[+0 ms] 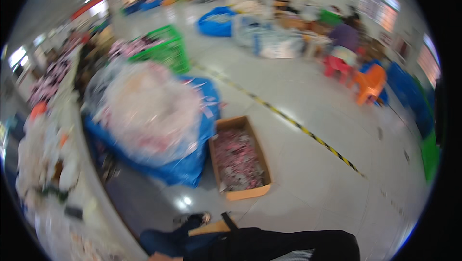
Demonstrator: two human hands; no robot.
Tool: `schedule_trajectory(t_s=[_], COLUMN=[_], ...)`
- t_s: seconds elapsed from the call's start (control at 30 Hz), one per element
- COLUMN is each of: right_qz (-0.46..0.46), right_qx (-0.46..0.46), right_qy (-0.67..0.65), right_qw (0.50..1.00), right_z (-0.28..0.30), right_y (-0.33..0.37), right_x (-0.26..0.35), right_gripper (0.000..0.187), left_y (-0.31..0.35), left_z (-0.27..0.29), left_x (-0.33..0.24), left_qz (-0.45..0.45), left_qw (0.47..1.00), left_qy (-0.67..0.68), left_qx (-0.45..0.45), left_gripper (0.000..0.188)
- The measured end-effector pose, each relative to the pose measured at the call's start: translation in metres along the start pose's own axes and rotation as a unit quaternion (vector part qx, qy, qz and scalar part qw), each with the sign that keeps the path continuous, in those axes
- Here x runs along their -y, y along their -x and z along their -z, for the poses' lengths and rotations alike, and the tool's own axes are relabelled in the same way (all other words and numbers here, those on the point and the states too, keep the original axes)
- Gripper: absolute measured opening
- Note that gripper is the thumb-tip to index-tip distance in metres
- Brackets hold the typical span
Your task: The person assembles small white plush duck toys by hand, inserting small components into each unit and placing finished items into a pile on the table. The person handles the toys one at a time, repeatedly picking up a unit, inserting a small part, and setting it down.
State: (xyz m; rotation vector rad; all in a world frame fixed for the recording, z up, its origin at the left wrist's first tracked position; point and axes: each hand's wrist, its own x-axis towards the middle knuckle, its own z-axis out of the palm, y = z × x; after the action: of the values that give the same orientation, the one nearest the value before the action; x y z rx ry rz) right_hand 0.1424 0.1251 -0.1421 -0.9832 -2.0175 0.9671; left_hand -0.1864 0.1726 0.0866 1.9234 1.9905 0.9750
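At the lower edge, left of the middle, a sliver of skin shows, most likely my left hand (162,257); its fingers are cut off by the frame. Dark clothing (288,242) stretches across the bottom beside it. My right hand does not show. In front of me on the floor stands an open cardboard box (248,194), filled with small pink and grey pieces (238,160). Left of the box, a large clear plastic bag (149,102) of pale pink contents rests on a blue sack (190,172). Neither is touched by a visible hand.
A long table (98,184) heaped with plastic-wrapped goods runs along the left. Behind the bag is a green crate (178,51) with pink items. Yellow-black tape (293,124) crosses the tiled floor. An orange chair (371,82) and a seated person (345,37) are at the far right.
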Motion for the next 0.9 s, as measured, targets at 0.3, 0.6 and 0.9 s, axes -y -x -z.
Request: schedule_trajectory(t_s=[0.3,0.6,0.9], right_qz=[0.039,-0.059,-0.045], right_qx=[-0.012,-0.040,-0.022], right_qy=[0.197,-0.029,-0.087], right_qw=[0.980,0.997,0.995], right_z=[0.052,0.061,0.063], right_y=[0.013,0.020,0.017], right_x=[0.018,0.042,0.043], right_gripper=[0.023,0.022,0.026], left_y=[0.064,0.282,0.257], left_z=[0.030,0.050,-0.018], left_x=[-0.033,-0.068,-0.065], left_qz=[0.097,0.198,0.242], left_qw=[0.988,0.972,0.954], left_qy=[-0.015,-0.027,-0.041], left_qx=[-0.122,-0.128,-0.174], left_gripper=[0.041,0.041,0.039])
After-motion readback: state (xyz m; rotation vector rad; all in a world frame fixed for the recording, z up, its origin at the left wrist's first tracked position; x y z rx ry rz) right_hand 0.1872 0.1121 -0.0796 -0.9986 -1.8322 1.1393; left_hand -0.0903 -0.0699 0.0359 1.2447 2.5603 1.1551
